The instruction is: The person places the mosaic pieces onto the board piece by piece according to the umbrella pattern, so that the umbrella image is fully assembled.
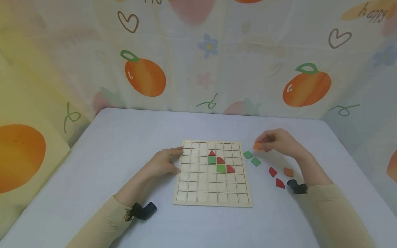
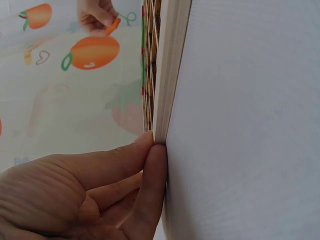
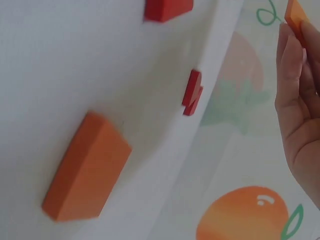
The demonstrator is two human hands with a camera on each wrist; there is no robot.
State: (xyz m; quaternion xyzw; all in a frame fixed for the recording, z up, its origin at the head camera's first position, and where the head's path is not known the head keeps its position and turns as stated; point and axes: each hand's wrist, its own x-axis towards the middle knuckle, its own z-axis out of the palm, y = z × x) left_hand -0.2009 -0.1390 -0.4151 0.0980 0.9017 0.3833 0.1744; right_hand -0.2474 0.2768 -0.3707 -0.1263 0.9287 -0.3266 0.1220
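My left hand (image 1: 159,162) touches the left edge of a pale wooden grid board (image 1: 193,186), its thumb and fingertips apart along that edge. My right hand (image 1: 279,142) pinches an orange square tile (image 1: 257,145) between thumb and fingers, raised off the table beyond the board's upper right corner. On the board lie a red triangle (image 1: 212,153), a green square (image 1: 212,159), a red quarter-circle (image 1: 220,160), a second green square (image 1: 221,168) and a second red quarter-circle (image 1: 230,168), stepping down to the right. The left wrist view shows the board's side edge (image 2: 172,70) close up.
Right of the board lie loose green squares (image 1: 255,161), red quarter-circles (image 1: 280,183) and another orange square (image 1: 288,172), large in the right wrist view. A white cloth covers the table (image 1: 130,137). Behind it hangs a fruit-patterned curtain (image 1: 242,79).
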